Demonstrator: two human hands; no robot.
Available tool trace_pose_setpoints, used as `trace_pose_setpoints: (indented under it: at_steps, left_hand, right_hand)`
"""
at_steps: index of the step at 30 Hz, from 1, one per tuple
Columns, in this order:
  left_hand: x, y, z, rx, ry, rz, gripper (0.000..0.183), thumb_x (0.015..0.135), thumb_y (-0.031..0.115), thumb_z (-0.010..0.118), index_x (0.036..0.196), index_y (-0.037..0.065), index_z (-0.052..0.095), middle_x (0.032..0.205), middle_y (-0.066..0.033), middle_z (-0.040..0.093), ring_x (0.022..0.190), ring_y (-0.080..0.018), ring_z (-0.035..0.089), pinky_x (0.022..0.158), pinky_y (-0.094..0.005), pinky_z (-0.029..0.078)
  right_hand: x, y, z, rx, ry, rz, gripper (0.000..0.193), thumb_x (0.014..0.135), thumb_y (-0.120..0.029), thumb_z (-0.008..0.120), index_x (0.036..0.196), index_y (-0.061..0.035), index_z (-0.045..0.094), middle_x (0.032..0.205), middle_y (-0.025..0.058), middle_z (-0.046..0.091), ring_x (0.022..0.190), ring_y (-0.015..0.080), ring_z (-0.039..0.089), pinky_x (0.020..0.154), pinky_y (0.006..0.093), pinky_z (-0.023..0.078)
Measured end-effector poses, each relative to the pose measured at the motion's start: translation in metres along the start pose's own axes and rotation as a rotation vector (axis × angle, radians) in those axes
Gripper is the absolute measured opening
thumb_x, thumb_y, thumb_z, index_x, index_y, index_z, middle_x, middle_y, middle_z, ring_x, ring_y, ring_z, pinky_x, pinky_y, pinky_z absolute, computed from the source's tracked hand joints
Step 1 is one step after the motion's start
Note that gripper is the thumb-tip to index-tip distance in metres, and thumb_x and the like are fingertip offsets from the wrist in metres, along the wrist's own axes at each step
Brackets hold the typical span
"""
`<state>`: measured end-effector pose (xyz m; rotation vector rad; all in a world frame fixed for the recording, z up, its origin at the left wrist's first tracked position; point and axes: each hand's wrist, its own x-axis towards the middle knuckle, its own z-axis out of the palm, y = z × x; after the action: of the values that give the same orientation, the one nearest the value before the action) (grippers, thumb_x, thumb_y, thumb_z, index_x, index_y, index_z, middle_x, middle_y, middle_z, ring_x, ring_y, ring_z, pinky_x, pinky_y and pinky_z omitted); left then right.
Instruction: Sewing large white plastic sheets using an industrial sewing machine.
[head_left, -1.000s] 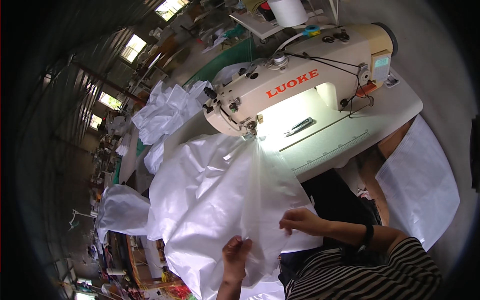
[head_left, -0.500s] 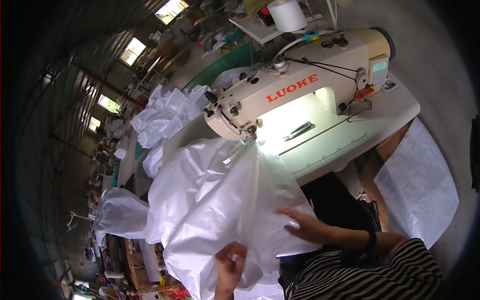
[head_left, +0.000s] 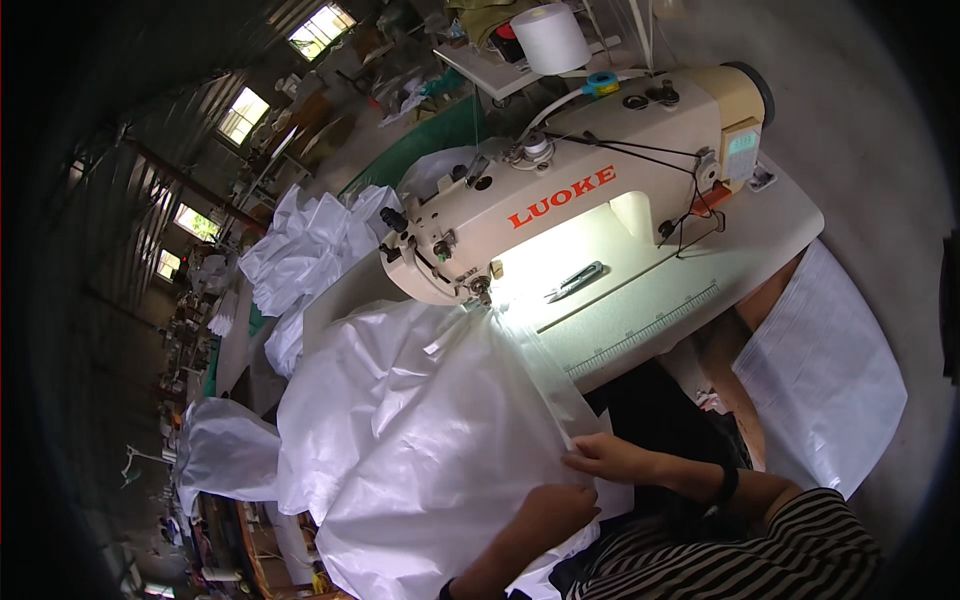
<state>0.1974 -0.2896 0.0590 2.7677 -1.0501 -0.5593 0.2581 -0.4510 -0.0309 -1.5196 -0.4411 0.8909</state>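
White woven sheet (head_left: 420, 450), spread across centre frame from the sewing machine (head_left: 570, 200) needle toward the lower edge, is gripped at its near edge by left hand (head_left: 555, 510) and right hand (head_left: 605, 457); stitching appears unfinished.

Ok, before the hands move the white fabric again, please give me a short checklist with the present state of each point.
1. Both hands on the white fabric: ok; left hand and right hand rest on its near edge.
2. Fabric reaches the needle area of the sewing machine: ok.
3. Fingers away from the needle: ok, both hands are far from it.
4. Fabric flat: not ok, it is creased and bunched.
5. Small metal tool off the fabric: ok, it lies apart on the table.
6. Needle threaded: cannot tell.
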Motion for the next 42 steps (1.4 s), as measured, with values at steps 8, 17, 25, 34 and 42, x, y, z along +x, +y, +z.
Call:
trace_pose_setpoints:
  at_steps: [8, 17, 25, 34, 42]
  left_hand:
    - [0.005, -0.130, -0.023, -0.030, 0.706, -0.298, 0.028, 0.087, 0.006, 0.064, 0.115, 0.005, 0.065, 0.122, -0.0128, 0.065, 0.119, -0.0294, 0.059, 0.102, -0.0409, 0.048]
    - [0.083, -0.179, -0.015, 0.117, 0.892, -0.318, 0.025, 0.085, 0.009, 0.063, 0.109, 0.007, 0.068, 0.120, -0.0059, 0.067, 0.104, -0.0273, 0.063, 0.090, -0.0431, 0.051]
    - [0.092, -0.180, -0.019, 0.073, 0.866, -0.328, 0.026, 0.081, 0.008, 0.062, 0.107, 0.009, 0.066, 0.136, -0.0038, 0.060, 0.109, -0.0276, 0.059, 0.091, -0.0435, 0.049]
    - [0.094, -0.178, -0.040, -0.066, 0.785, -0.288, 0.031, 0.072, 0.004, 0.063, 0.104, 0.004, 0.060, 0.130, -0.0080, 0.063, 0.098, -0.0307, 0.059, 0.084, -0.0425, 0.052]
    - [0.103, -0.183, -0.023, -0.048, 0.993, -0.276, 0.028, 0.073, 0.003, 0.062, 0.101, 0.003, 0.062, 0.121, -0.0102, 0.067, 0.099, -0.0307, 0.061, 0.083, -0.0415, 0.053]
  right_hand:
    - [0.002, 0.039, 0.020, 0.263, 0.015, 0.054, 0.040, 0.106, -0.035, 0.042, 0.099, 0.0013, 0.058, 0.081, 0.0022, 0.055, 0.077, 0.0116, 0.056, 0.072, 0.0305, 0.050]
    - [0.007, -0.057, -0.033, -1.030, -0.066, 0.055, 0.039, 0.101, -0.038, 0.051, 0.093, -0.0023, 0.064, 0.080, 0.0136, 0.066, 0.071, 0.0292, 0.067, 0.066, 0.0371, 0.054]
    - [0.162, -0.097, -0.115, -1.194, 0.650, -0.235, 0.025, 0.088, -0.033, 0.065, 0.097, -0.0101, 0.068, 0.089, 0.0095, 0.070, 0.091, 0.0274, 0.068, 0.081, 0.0412, 0.052]
    - [0.191, -0.119, -0.123, -1.174, 0.562, -0.130, 0.017, 0.086, -0.026, 0.065, 0.091, -0.0110, 0.070, 0.085, 0.0126, 0.071, 0.086, 0.0328, 0.069, 0.076, 0.0436, 0.054]
    - [0.177, -0.084, -0.115, -1.264, 0.667, -0.650, 0.019, 0.083, -0.022, 0.068, 0.097, -0.0107, 0.064, 0.080, 0.0084, 0.063, 0.072, 0.0298, 0.066, 0.066, 0.0398, 0.054]
